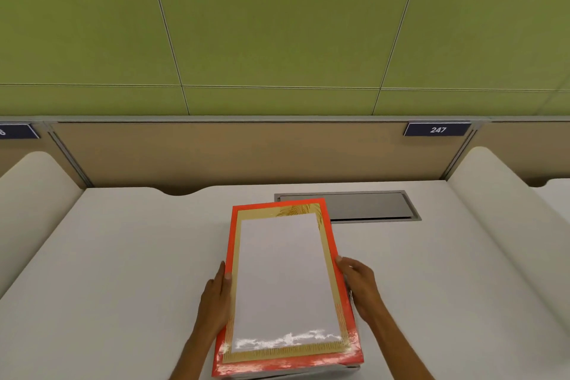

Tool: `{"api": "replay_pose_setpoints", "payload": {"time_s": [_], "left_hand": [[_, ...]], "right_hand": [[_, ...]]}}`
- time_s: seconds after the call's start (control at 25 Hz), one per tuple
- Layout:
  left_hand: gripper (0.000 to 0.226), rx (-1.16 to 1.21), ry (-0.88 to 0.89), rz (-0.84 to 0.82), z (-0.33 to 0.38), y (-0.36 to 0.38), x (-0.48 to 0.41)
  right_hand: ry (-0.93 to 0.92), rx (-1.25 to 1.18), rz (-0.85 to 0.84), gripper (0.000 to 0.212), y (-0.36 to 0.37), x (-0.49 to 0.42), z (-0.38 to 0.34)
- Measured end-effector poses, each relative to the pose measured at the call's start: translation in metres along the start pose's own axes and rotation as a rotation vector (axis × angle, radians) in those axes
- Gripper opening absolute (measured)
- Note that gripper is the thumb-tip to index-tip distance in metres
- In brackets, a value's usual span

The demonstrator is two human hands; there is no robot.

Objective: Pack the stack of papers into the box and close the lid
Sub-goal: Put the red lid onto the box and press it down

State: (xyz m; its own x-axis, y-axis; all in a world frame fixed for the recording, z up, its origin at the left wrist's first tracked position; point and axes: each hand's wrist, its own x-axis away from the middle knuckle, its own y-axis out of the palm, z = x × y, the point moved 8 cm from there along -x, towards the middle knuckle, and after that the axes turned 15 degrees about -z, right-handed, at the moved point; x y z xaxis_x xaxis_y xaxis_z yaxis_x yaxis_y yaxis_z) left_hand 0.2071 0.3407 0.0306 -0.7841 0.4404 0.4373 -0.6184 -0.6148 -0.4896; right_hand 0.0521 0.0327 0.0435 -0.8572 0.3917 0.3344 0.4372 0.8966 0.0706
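Observation:
An orange-red box lies on the white desk in front of me, long side pointing away. Its top face shows a gold frame around a white rectangle. I cannot tell whether that white is the paper stack or a printed lid panel. My left hand presses flat against the box's left side, thumb on the top edge. My right hand grips the right side, fingers curled over the edge. A pale grey edge peeks out under the near right corner.
A grey metal cable hatch is set into the desk just behind the box's far right corner. Cream side dividers bound the desk left and right. A tan back panel carries a sign reading 247.

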Motion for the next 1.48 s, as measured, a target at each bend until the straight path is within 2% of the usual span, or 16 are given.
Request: {"api": "replay_pose_setpoints", "payload": {"time_s": [0.24, 0.48, 0.64, 0.84, 0.92, 1.0, 1.08, 1.2, 1.36, 1.48], "left_hand": [[0.077, -0.084, -0.001, 0.045, -0.005, 0.012, -0.005], [0.068, -0.131, -0.023, 0.097, -0.011, 0.013, 0.001], [0.058, -0.149, -0.034, 0.089, -0.014, 0.017, 0.002], [0.056, -0.124, -0.035, 0.073, -0.019, 0.019, 0.000], [0.057, -0.188, -0.055, 0.065, -0.019, 0.021, 0.001], [0.059, -0.358, -0.056, 0.139, -0.009, 0.018, 0.003], [0.061, -0.488, 0.033, 0.240, 0.014, 0.015, 0.002], [0.075, -0.622, 0.186, 0.193, 0.045, 0.026, -0.012], [0.092, -0.733, 0.231, 0.092, 0.057, 0.040, -0.033], [0.084, -0.776, 0.217, 0.055, 0.055, 0.044, -0.042]], "right_hand": [[0.012, -0.003, 0.038, 0.031, -0.010, -0.003, 0.026], [0.034, 0.022, 0.029, 0.033, -0.009, -0.007, 0.043], [0.025, 0.075, 0.026, 0.039, -0.005, -0.010, 0.046], [-0.010, 0.208, 0.020, 0.051, 0.000, -0.012, 0.046], [0.026, 0.324, 0.027, 0.053, 0.003, -0.013, 0.045], [0.057, 0.570, 0.080, 0.055, 0.007, -0.017, 0.039], [-0.049, 0.859, 0.127, 0.058, 0.021, -0.020, 0.017], [-0.202, 1.153, 0.073, 0.063, 0.053, -0.026, -0.006], [-0.157, 1.365, 0.003, 0.069, 0.069, -0.037, -0.003], [-0.115, 1.397, -0.046, 0.073, 0.069, -0.042, 0.004]]}}
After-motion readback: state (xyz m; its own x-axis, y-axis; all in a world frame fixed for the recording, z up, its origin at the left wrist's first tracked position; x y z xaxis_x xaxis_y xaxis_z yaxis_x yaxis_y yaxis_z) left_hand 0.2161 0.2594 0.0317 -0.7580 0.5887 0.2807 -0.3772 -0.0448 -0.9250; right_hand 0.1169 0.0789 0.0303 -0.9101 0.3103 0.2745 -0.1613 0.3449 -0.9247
